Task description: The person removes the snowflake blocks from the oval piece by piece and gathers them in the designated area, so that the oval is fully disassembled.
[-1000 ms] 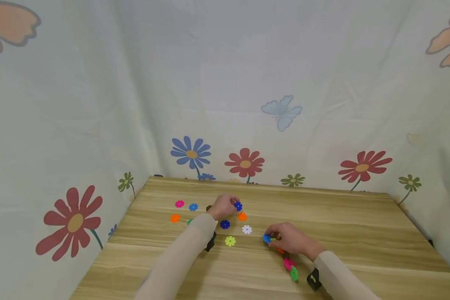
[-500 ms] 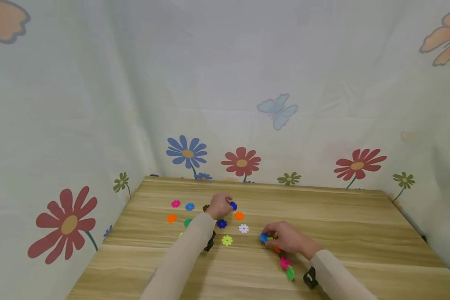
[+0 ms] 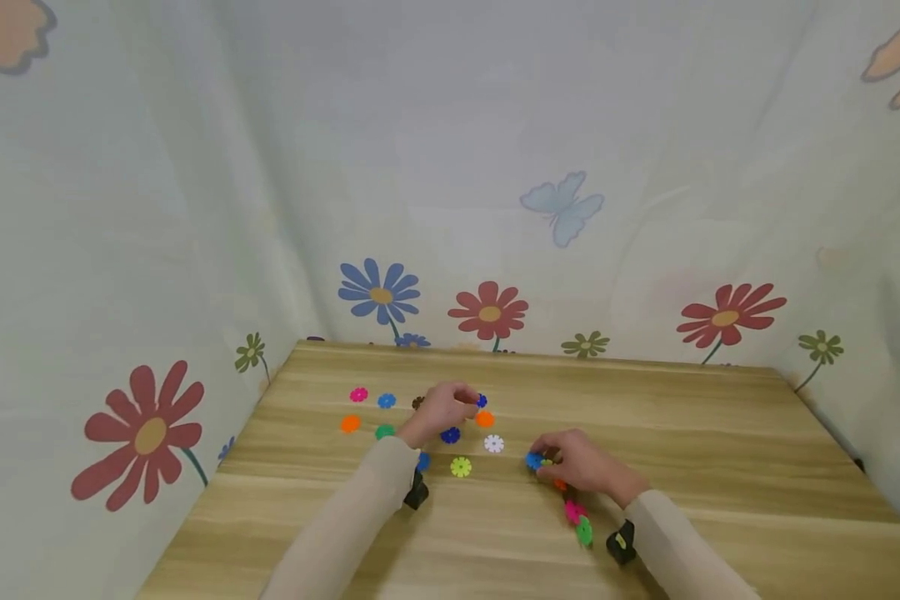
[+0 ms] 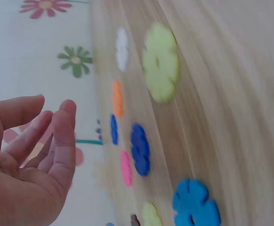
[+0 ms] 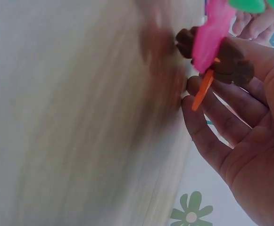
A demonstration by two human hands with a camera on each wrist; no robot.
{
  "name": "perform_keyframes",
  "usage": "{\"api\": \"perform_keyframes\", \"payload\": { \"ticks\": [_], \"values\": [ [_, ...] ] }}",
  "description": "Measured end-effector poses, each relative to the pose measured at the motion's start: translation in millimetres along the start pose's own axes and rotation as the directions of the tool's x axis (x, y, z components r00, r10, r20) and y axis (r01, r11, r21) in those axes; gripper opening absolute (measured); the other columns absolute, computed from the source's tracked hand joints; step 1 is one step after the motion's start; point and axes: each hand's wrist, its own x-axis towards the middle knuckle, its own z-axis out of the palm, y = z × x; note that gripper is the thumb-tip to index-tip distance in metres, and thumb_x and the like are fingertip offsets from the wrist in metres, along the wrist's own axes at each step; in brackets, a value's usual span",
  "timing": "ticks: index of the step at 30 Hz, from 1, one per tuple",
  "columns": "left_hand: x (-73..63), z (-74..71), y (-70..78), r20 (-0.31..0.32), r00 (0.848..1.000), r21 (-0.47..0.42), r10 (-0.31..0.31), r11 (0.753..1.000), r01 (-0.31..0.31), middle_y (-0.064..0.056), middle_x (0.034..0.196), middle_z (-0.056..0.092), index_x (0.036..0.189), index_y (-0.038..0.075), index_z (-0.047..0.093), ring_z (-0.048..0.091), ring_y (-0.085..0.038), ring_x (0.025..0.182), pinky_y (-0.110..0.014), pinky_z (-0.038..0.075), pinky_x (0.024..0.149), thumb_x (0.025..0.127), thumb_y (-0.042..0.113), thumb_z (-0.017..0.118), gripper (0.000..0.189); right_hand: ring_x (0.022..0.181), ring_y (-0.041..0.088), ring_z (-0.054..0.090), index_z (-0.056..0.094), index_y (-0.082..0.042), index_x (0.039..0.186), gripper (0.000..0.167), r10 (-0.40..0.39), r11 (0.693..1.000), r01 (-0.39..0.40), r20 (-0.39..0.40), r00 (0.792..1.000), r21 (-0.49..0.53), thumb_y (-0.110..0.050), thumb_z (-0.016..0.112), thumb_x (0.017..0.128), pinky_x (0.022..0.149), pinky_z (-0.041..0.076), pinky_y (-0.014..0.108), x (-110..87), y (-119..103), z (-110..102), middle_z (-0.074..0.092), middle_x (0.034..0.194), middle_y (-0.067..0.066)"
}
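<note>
My left hand hovers over the back of the wooden table, its fingers loosely bent. The left wrist view shows a gap between thumb and fingers with nothing in it. A dark blue notched plastic disc lies just beyond its fingertips, behind an orange disc. My right hand grips a chain of interlocked notched discs low over the table. Blue is at its front end, and pink and green trail toward me. Brown and orange links show in the right wrist view.
Loose discs lie flat around my left arm: white, yellow-green, dark blue, green, orange and pink among them. A flower-printed curtain borders the table's back and sides.
My left hand has let go of the dark blue disc, which was at its fingertips and now lies on the table. My right hand keeps its grip on the chain, nearly still.
</note>
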Motion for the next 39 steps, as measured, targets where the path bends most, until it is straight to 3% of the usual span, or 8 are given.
{"api": "perform_keyframes", "payload": {
  "ticks": [7,14,22,29,39],
  "values": [
    [-19.6,11.4,25.9,0.069,0.995,-0.059,0.065,0.996,-0.061,-0.003,0.094,0.064,0.105,0.000,0.065,0.061,-0.017,0.082,-0.033,0.052,0.073,0.089,0.009,0.064,0.019,0.088,0.015,0.059,0.066,-0.008,0.106,0.022,0.023,0.999,-0.022,-0.026,0.999,0.029,-0.014,0.070,0.086,0.078,0.051,0.037,1.6,-7,-12,0.065,0.097,-0.001],
    [-22.6,27.8,37.4,0.158,0.987,-0.047,0.027,0.999,-0.020,-0.010,0.088,0.067,0.103,-0.003,0.065,0.064,-0.023,0.080,-0.038,0.053,0.073,0.089,0.008,0.064,0.018,0.088,0.016,0.061,0.066,-0.008,0.106,0.023,0.002,1.000,-0.001,-0.062,0.998,0.017,-0.014,0.072,0.085,0.079,0.051,0.038,8.4,-7,-22,0.066,0.098,0.000],
    [-20.8,57.9,35.6,0.176,0.981,-0.167,-0.080,0.980,0.110,-0.013,0.084,0.068,0.102,-0.002,0.064,0.065,-0.020,0.073,-0.031,0.054,0.068,0.091,0.010,0.063,0.016,0.092,0.018,0.061,0.064,-0.008,0.110,0.028,0.038,0.999,-0.036,-0.060,0.997,0.030,-0.014,0.073,0.084,0.080,0.051,0.038,9.1,-8,-22,0.065,0.105,0.002],
    [-17.8,78.2,26.5,0.159,0.982,-0.246,-0.102,0.959,0.140,-0.010,0.078,0.066,0.100,-0.004,0.064,0.063,-0.016,0.067,-0.027,0.054,0.064,0.092,0.005,0.061,0.013,0.092,0.017,0.063,0.065,-0.009,0.111,0.031,0.026,0.999,-0.024,-0.059,0.998,0.035,-0.015,0.074,0.083,0.079,0.051,0.036,8.9,-5,-12,0.066,0.106,0.002],
    [-20.1,88.2,12.5,0.122,0.981,-0.320,-0.153,0.929,0.185,-0.011,0.079,0.064,0.097,-0.005,0.062,0.061,-0.017,0.069,-0.027,0.053,0.064,0.091,0.000,0.058,0.008,0.090,0.019,0.061,0.065,-0.005,0.107,0.028,0.040,0.999,-0.038,-0.068,0.997,0.040,-0.015,0.074,0.082,0.079,0.050,0.040,-2.5,-4,-2,0.066,0.101,0.003]
  ]
}}
